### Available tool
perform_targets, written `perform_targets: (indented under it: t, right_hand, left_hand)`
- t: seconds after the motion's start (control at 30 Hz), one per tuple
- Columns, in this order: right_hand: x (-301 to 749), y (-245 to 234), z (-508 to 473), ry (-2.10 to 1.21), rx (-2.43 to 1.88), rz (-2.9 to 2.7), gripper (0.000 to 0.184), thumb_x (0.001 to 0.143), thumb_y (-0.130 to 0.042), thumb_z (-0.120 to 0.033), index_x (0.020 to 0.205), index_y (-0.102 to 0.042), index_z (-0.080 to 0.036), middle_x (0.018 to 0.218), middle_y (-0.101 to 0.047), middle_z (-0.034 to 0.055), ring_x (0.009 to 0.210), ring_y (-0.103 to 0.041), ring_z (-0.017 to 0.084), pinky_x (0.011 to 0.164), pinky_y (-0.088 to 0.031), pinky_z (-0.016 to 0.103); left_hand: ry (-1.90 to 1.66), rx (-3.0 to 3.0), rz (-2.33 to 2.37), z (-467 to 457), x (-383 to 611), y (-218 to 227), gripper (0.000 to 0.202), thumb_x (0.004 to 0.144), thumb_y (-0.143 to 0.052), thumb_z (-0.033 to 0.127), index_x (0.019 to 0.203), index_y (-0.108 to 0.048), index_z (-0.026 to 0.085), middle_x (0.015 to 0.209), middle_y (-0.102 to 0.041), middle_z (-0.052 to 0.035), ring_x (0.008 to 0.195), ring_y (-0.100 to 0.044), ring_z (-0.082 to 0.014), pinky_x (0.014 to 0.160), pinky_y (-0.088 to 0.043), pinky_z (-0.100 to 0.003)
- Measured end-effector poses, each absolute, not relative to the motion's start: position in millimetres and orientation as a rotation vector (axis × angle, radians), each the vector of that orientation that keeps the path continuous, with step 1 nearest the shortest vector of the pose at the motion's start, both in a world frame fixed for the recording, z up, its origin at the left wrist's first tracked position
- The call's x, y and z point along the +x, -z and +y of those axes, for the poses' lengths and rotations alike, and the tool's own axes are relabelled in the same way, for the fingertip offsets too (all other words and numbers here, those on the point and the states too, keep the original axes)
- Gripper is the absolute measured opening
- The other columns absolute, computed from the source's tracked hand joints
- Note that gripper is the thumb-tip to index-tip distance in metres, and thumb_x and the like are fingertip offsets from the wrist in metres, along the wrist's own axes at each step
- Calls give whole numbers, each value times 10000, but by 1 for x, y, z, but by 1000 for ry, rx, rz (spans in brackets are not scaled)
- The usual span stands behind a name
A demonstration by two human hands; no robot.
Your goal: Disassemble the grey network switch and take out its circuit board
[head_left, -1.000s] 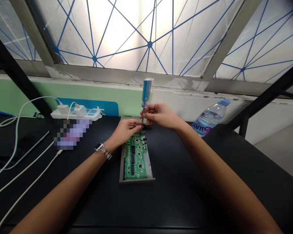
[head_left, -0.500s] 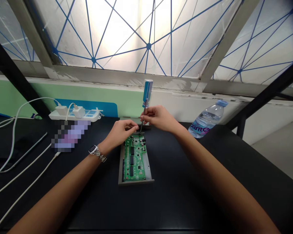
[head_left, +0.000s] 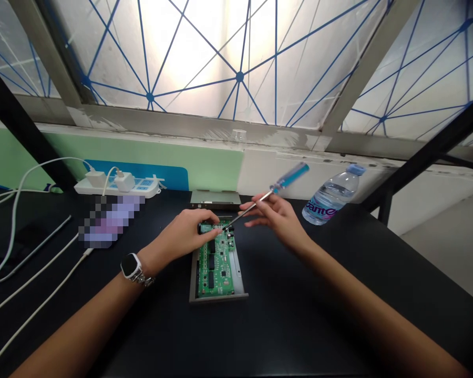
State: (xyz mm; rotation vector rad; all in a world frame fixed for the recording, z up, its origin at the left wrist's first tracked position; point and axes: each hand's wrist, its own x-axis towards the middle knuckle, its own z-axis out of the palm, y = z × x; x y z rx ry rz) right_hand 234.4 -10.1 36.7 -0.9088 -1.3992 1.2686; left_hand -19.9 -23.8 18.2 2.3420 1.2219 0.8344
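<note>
A green circuit board (head_left: pixel 216 265) lies in a grey open case (head_left: pixel 241 273) on the black table. My left hand (head_left: pixel 183 236) rests on the board's far end, fingers pinched together near the screwdriver tip; whatever they hold is too small to make out. My right hand (head_left: pixel 274 215) holds a blue-handled screwdriver (head_left: pixel 271 189) by its shaft. The tool is tilted, handle up to the right, tip down at the board's far end beside my left fingertips.
A grey case lid (head_left: pixel 215 198) lies just beyond the board. A water bottle (head_left: pixel 331 195) lies at the right. At the left are a white power strip (head_left: pixel 116 185) with chargers, white cables (head_left: pixel 31 283) and a blurred object (head_left: pixel 110 220).
The screwdriver stood upright on the board; now it is tilted with its handle swung down to the right. My right hand has shifted right, and my left hand has slid over the board's far end.
</note>
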Motion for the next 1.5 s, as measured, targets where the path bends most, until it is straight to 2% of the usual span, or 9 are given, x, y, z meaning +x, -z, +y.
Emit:
perform_targets:
  t: [0.2, 0.53, 1.07, 1.33, 1.5]
  right_hand:
    - [244, -2, -26, -1346, -919, -1037, 323, 810, -825, -369, 961, -584, -215, 1020, -802, 106, 978, -782, 273, 699, -658, 353]
    - [239, -7, -34, -1419, -894, -863, 277, 811, -832, -287, 934, -594, -216, 1069, -801, 106, 1044, -775, 289, 661, -649, 298]
    - [238, -2, -35, -1429, -910, -892, 278, 813, -827, -313, 933, -591, -227, 1078, -805, 103, 1026, -778, 279, 628, -646, 295]
    - [240, -6, -33, -1400, -927, -805, 192, 845, -783, -238, 917, -607, -216, 1061, -810, 93, 1003, -787, 268, 609, -633, 269]
    - [240, -4, -33, -1412, -940, -789, 179, 852, -775, -242, 916, -608, -220, 1078, -808, 105, 1010, -784, 266, 618, -635, 276]
  left_hand:
    - [-732, 2429, 1224, -26, -12, -9, 238, 912, -697, 387, 1082, -720, 221, 1093, -762, -67, 1006, -701, -251, 873, -531, -369]
    - [-804, 2433, 1235, -28, -7, -12, 82, 936, -654, 271, 967, -702, 212, 974, -745, -42, 882, -687, -212, 772, -516, -332]
    - [-876, 2481, 1176, -29, -3, -8, 97, 963, -592, 205, 907, -671, 200, 893, -723, -38, 803, -670, -184, 717, -506, -308]
    - [-913, 2412, 1185, -29, -5, -14, 75, 939, -644, 251, 981, -678, 199, 972, -742, -50, 878, -695, -199, 783, -536, -330]
    - [-937, 2400, 1128, -30, -5, -16, 71, 943, -604, 200, 940, -675, 204, 919, -737, -36, 833, -689, -181, 762, -538, -308]
